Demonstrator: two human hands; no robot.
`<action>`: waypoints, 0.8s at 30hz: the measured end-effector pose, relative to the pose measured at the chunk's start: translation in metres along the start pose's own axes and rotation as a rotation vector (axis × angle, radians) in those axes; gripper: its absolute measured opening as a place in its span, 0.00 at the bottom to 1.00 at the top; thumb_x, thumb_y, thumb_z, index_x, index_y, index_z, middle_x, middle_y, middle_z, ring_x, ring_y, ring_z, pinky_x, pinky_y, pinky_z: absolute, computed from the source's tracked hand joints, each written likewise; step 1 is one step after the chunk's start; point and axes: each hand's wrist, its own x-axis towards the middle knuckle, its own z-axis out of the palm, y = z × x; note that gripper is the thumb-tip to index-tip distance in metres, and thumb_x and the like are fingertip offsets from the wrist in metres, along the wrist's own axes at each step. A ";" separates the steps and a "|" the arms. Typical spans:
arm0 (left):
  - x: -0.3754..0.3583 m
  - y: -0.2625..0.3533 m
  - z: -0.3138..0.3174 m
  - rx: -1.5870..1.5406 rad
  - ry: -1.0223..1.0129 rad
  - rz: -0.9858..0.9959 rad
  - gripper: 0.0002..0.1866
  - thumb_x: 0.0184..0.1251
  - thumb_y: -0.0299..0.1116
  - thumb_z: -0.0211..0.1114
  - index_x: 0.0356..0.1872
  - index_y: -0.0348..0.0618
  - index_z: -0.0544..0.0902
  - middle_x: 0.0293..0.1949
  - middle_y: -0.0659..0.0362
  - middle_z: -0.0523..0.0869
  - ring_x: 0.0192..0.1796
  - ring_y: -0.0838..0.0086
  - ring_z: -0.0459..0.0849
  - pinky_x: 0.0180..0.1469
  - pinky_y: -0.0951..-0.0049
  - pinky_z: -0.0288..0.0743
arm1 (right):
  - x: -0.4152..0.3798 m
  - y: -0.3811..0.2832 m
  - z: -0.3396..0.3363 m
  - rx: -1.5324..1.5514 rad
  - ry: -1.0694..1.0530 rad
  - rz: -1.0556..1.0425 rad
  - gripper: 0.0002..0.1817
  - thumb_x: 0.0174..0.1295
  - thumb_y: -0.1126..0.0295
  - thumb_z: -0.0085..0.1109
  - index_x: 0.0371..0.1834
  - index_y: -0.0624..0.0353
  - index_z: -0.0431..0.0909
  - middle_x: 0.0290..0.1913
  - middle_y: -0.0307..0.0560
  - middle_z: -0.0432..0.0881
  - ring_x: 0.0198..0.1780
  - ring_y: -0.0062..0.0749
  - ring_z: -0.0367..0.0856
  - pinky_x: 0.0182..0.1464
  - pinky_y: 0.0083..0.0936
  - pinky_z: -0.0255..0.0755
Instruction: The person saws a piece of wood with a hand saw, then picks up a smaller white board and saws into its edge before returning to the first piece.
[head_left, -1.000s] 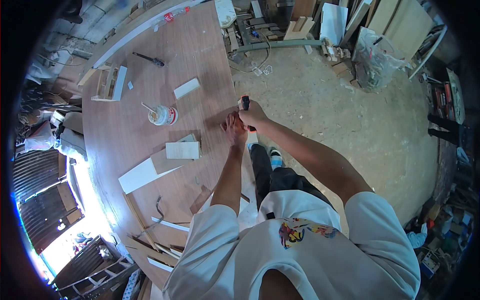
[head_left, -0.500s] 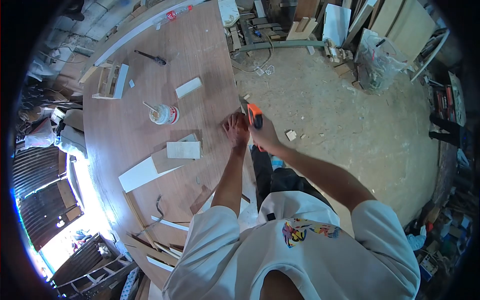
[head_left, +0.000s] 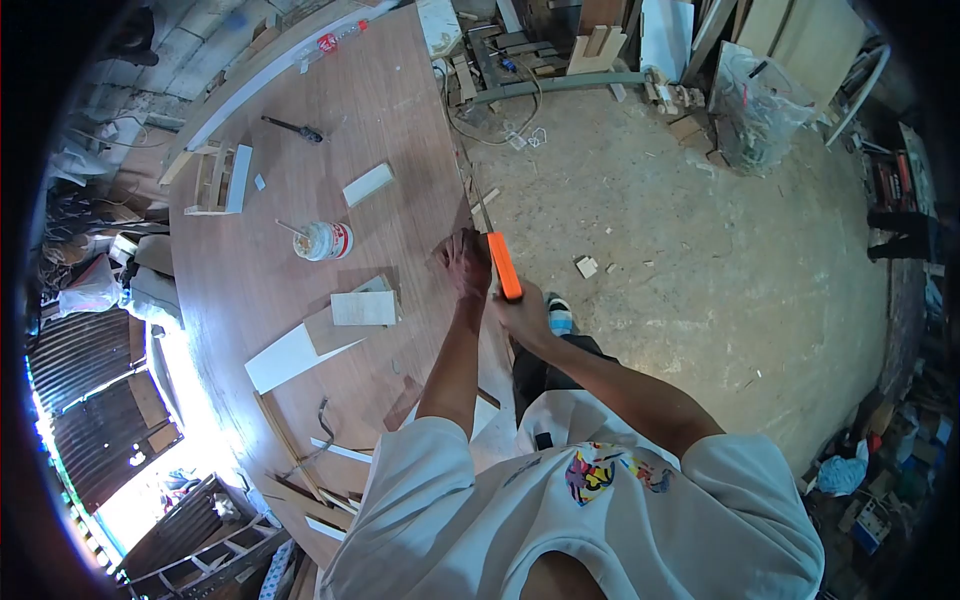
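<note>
My right hand [head_left: 523, 312] is closed around the orange handle of a handsaw [head_left: 503, 266]. The saw's thin blade points away from me along the table's right edge. Right beside it, my left hand [head_left: 465, 263] presses down at the edge with fingers bent; whatever lies under it is hidden, and I cannot tell what it grips. A pale wood strip [head_left: 486, 204] shows by the blade, just past the edge. Left of my hands on the wooden table [head_left: 290, 290] stand an open jar [head_left: 325, 241] with a stick in it and a white block [head_left: 364, 308] on other boards.
Another white block [head_left: 368, 185], a dark tool [head_left: 292, 129] and a small wooden frame [head_left: 220, 180] are farther up the table. A plastic bottle [head_left: 342, 37] lies at its far end. Wood scraps [head_left: 586, 267] dot the floor; a clear plastic bag [head_left: 757, 110] stands beyond.
My right hand has pulled back toward me with the saw, and the handle now lies lengthwise in view, showing more blade. The left hand stays at the table edge. My view has shifted slightly.
</note>
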 end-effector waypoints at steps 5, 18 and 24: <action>0.002 0.011 -0.011 -0.038 0.020 0.086 0.10 0.57 0.32 0.58 0.41 0.47 0.79 0.44 0.61 0.79 0.52 0.66 0.75 0.52 0.61 0.61 | 0.044 -0.068 -0.014 0.034 -0.114 0.155 0.08 0.57 0.75 0.54 0.38 0.63 0.67 0.23 0.41 0.72 0.18 0.22 0.71 0.18 0.24 0.68; 0.004 0.012 -0.011 -0.023 0.054 0.094 0.07 0.61 0.29 0.56 0.40 0.47 0.78 0.45 0.61 0.78 0.52 0.67 0.75 0.54 0.59 0.62 | 0.105 -0.114 -0.028 0.167 -0.307 0.348 0.07 0.54 0.79 0.50 0.35 0.64 0.65 0.21 0.42 0.69 0.16 0.25 0.69 0.18 0.30 0.71; 0.004 0.010 -0.010 0.024 0.019 0.096 0.07 0.60 0.28 0.57 0.40 0.48 0.79 0.45 0.62 0.79 0.53 0.68 0.75 0.54 0.60 0.63 | 0.138 -0.132 -0.021 0.210 -0.248 0.539 0.04 0.53 0.81 0.47 0.23 0.62 0.66 0.17 0.42 0.68 0.16 0.26 0.68 0.18 0.30 0.67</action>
